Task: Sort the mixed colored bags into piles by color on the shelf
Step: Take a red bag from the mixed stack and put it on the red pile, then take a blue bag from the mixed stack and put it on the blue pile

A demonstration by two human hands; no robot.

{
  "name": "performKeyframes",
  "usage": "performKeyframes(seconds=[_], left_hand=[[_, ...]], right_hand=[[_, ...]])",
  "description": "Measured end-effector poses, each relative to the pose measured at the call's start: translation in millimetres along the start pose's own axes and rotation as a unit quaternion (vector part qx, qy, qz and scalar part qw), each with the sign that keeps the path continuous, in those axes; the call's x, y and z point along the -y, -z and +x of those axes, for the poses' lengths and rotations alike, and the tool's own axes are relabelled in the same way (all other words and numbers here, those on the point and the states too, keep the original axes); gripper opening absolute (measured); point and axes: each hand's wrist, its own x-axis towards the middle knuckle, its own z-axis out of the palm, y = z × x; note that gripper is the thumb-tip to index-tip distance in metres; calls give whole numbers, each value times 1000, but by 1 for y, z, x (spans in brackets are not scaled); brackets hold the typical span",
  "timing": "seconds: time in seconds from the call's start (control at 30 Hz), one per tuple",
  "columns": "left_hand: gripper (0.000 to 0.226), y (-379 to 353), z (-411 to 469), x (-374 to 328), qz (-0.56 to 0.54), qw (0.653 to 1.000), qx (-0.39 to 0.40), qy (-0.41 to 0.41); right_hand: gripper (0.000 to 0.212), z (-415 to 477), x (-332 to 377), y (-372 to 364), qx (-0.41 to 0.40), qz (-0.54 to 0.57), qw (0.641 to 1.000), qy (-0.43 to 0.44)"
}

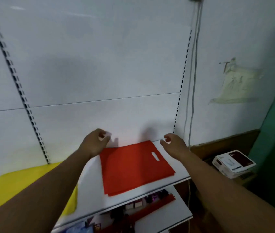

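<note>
Both empty, fingers loose: left hand and right hand flanking far end of red bags on shelf; yellow bags left, nearer left hand

Light is dim and cool, giving the white back panel a grey-blue cast. It seems to come from behind the camera: a broad soft shadow lies across the panel's middle, and two smaller ones fall just above the red bag. Faint glare streaks show at the panel's upper left. The red bag is fairly sharp, while the left slotted upright is doubled by motion blur and the yellow bag is smeared. Wide-angle distortion bows the uprights and tilts the shelf. The green curtain at right sinks into darkness.
</note>
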Motion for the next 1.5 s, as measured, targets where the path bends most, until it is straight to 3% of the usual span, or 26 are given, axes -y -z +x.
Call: performKeyframes(seconds=[0.1, 0.2, 0.47, 0.57, 0.73, 1.03, 1.27, 1.5], left_hand=[[35, 42, 1, -28, 32, 997, 13, -75], [40, 78, -12, -27, 69, 993, 0, -94], [67, 195, -78, 55, 178, 982, -33, -51], [52, 252, -121, 105, 197, 978, -66, -11], [48, 381, -228, 203, 214, 963, -138, 88], [52, 598, -480, 367, 254, 893, -257, 268], [53, 701, -651, 438, 253, 825, -308, 401], [63, 762, -753, 491, 292, 780, -323, 449]], right_hand=[[45, -6, 35, 14, -32, 37, 998, 43], [41, -12, 71, 5, -20, 60, 995, 73], [37, -55, 205, -67, 35, 74, 979, 187], [38, -84, 272, -110, 74, 69, 965, 243], [35, -159, 418, -210, 141, 94, 932, 321], [29, -371, 656, -403, 265, 114, 850, 440], [38, -529, 793, -499, 321, 120, 803, 488], [40, -634, 896, -574, 367, 125, 746, 542]])
